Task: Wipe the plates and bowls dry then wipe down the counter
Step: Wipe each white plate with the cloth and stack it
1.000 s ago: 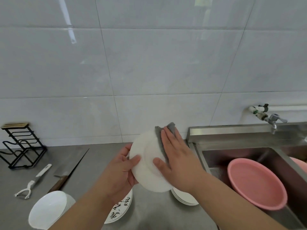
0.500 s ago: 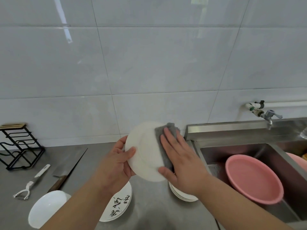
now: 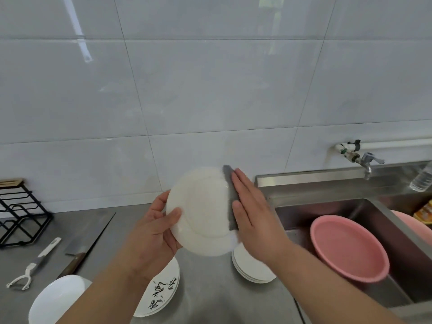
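A white plate (image 3: 203, 210) is held up, tilted, above the grey counter (image 3: 210, 298). My left hand (image 3: 156, 232) grips its left rim, thumb on the face. My right hand (image 3: 253, 213) lies flat on the plate's right side and presses a grey cloth (image 3: 230, 195) against it. Below lie a stack of white plates (image 3: 250, 267), plates with black markings (image 3: 161, 293) and a white bowl (image 3: 56, 300) at the lower left.
A steel sink (image 3: 350, 206) on the right holds a pink basin (image 3: 348, 247); a tap (image 3: 364, 160) sticks out above it. On the left lie a cleaver (image 3: 86, 242) and a white peeler (image 3: 32, 265), with a black wire rack (image 3: 21, 211) behind.
The plate has turned more face-on and shifted a little left and up. My right hand has slid with the cloth to the plate's right edge.
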The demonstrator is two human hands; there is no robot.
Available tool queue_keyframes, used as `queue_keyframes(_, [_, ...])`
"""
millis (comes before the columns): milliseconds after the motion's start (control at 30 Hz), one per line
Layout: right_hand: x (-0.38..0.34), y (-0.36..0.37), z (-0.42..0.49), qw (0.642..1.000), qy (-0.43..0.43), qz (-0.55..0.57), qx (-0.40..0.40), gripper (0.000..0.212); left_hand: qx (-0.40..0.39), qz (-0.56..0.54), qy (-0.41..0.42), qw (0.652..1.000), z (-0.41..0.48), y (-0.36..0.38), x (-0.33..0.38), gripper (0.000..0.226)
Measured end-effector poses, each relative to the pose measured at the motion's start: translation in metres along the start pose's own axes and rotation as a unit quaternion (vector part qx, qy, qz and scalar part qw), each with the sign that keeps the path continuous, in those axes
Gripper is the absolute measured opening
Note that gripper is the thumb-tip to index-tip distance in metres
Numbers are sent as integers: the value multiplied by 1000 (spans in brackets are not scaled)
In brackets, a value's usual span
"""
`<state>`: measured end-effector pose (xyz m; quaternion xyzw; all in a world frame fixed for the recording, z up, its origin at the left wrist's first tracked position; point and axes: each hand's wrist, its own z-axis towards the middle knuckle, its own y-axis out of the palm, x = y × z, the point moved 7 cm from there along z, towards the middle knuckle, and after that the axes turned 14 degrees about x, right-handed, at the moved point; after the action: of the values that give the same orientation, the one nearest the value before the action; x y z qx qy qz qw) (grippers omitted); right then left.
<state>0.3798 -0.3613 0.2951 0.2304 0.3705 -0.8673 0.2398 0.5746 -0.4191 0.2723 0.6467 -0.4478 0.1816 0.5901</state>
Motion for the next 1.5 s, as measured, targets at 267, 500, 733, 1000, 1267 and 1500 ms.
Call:
queue_keyframes(267, [-5,-3,4,998,52,22,18,62,19,-25,-2,999,2,-1,-6,59])
queue_keyframes(500, [-18,7,-25,987,126,73,74,66,12,-45,22,999,1,15,-5,62])
queue_keyframes(733, [12,-7,12,976,133,166,38,64,-20,56,-44,997,0,14,-8,61])
queue_keyframes(1000, [1,11,-29,986,126,101,33,65,36,-15,1,999,6,8,-7,46])
queue_keyframes(1267, [10,3,15,992,113,44,37,60,34,-51,14,998,8,13,-13,43])
queue_keyframes(1500, [-6,29,-42,957,216,174,88,70,12,-60,12,998,11,22,-22,46])
